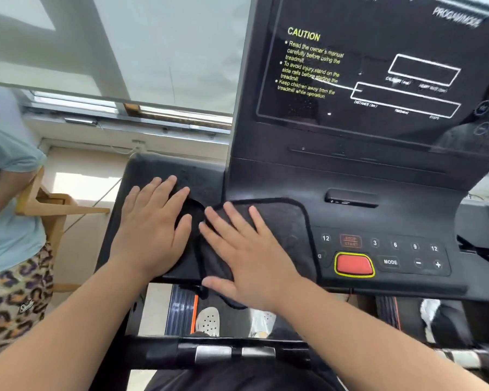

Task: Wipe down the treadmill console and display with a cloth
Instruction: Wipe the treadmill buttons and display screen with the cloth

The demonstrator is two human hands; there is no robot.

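Note:
The black treadmill console fills the middle and right of the head view, with its dark display tilted up behind it. A dark grey cloth lies spread on the console left of the button panel, its lower edge hanging over the front rim. My right hand lies flat on the cloth, fingers spread. My left hand rests flat on the console's left wing, partly over the round cup recess, with nothing in it.
A red stop button and a row of speed keys sit right of the cloth. The front handlebar crosses below my arms. Another person stands at the left by a wooden frame. A window is behind.

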